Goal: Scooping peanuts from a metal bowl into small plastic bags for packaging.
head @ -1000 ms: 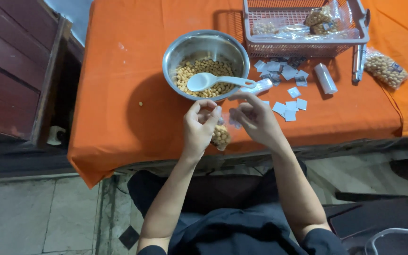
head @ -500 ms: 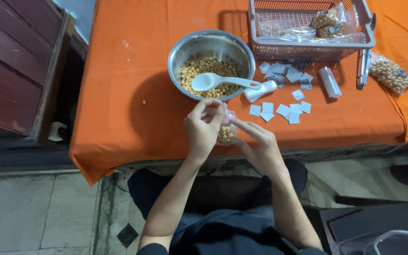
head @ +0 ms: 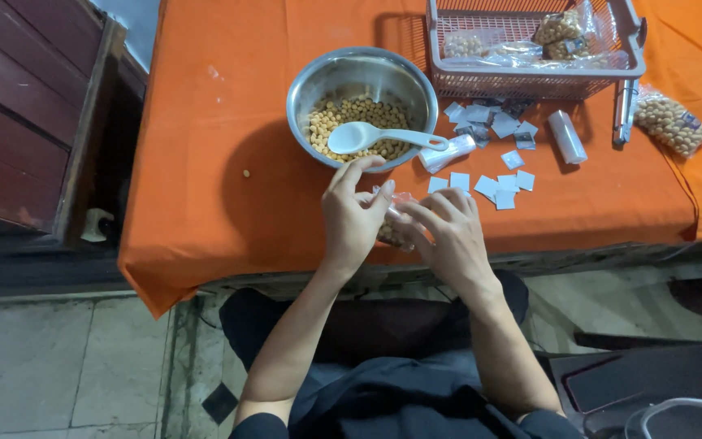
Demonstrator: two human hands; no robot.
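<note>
Orange table (head: 205,162), steel bowl (head: 310,77) — both hands' grip on small bag (head: 392,232)

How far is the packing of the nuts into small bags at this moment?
Done: filled bags lie in the pink basket, and one more filled bag lies on the orange cloth. In hand: the left hand and the right hand together hold a small clear bag with nuts inside. Left: the steel bowl holds many nuts under the white spoon, and paper slips lie loose.
</note>
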